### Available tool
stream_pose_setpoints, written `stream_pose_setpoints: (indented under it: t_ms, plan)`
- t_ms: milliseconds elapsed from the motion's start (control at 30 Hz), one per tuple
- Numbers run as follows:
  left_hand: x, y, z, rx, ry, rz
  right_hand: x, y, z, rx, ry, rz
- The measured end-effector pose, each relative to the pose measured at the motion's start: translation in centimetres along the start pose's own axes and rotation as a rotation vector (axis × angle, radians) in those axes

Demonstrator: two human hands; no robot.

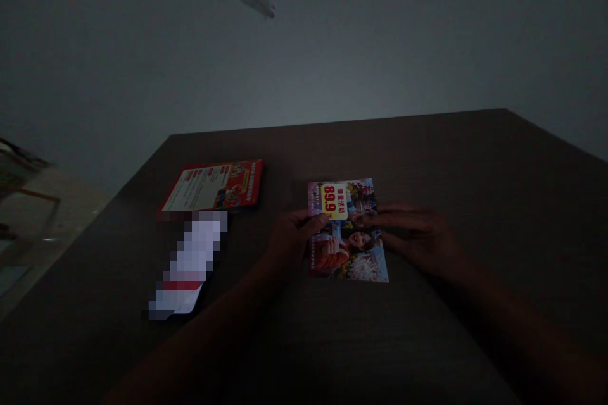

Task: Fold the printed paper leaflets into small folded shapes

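My left hand (289, 240) and right hand (413, 237) press flat on the colourful leaflet (346, 234) lying on the dark counter (427, 158); I cannot tell if my fingers pinch it. It looks already folded once. The red leaflet (213, 186) lies untouched, well apart on the left.

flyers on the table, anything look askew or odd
Nothing looks damaged or spilled. The colourful flyer lies flat under the left hand and right hand. The red flyer sits slightly skewed to the table edge. The room is very dim.
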State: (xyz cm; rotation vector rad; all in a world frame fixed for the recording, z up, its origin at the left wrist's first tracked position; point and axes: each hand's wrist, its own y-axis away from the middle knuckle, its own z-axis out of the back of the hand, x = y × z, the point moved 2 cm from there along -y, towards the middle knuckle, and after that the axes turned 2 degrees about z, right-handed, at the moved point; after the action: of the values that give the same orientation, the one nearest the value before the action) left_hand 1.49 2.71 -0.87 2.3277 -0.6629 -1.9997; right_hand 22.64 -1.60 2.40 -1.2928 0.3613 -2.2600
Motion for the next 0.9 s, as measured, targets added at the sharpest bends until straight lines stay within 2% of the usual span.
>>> stream_pose_setpoints:
  t_ms: [67,167,267,333,433,500,633,800,900]
  plan:
    - [-0.3,0.2,0.1,-0.039,0.052,-0.045,0.1,0.0,0.1,-0.046,-0.035,-0.026]
    - [-1.0,0.7,0.7,-0.102,0.081,-0.198,0.0,0.2,0.4,-0.169,-0.11,-0.111]
    - [-1.5,1.4,0.8,0.077,-0.043,-0.307,-0.4,0.5,0.6,-0.232,-0.2,-0.193]
    - [-1.7,1.7,0.5,0.198,-0.188,-0.339,-0.6,0.6,0.5,-0.221,-0.258,-0.23]
    - [-2.0,2.0,0.0,0.239,-0.469,-0.502,-0.8,0.5,0.4,-0.175,-0.301,-0.261]
    - [-2.1,1.9,-0.2,0.244,-0.554,-0.586,-0.7,0.4,0.2,-0.128,-0.307,-0.254]
    - [-2.3,1.8,-0.5,0.304,-0.509,-0.629,-0.4,0.2,-0.1,-0.061,-0.301,-0.209]
    - [-2.3,1.8,-0.7,0.39,-0.465,-0.67,-0.6,0.3,-0.4,-0.052,-0.346,-0.129]
    - [-2.0,1.8,-0.7,0.376,-0.476,-0.654,-0.9,0.4,-0.7,-0.025,-0.385,-0.119]
